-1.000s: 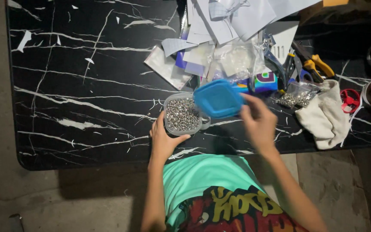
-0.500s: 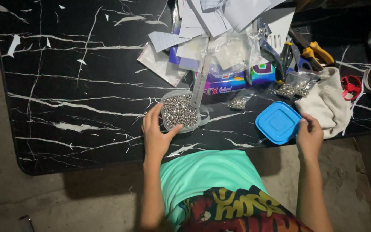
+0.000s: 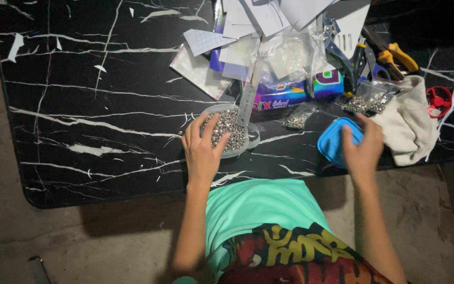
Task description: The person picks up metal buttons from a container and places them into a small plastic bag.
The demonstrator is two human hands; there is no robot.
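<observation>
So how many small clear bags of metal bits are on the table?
2 visible. One small bag lies between the round clear container and the blue lid; a larger one sits beside the cream cloth. More may be hidden under the paper pile.

A round clear plastic tub (image 3: 228, 131), uncovered and filled with small silvery metal pieces, stood upright on the black marbled table. Its blue square lid (image 3: 334, 141) lay flat well to the right, near the table's front edge.
</observation>
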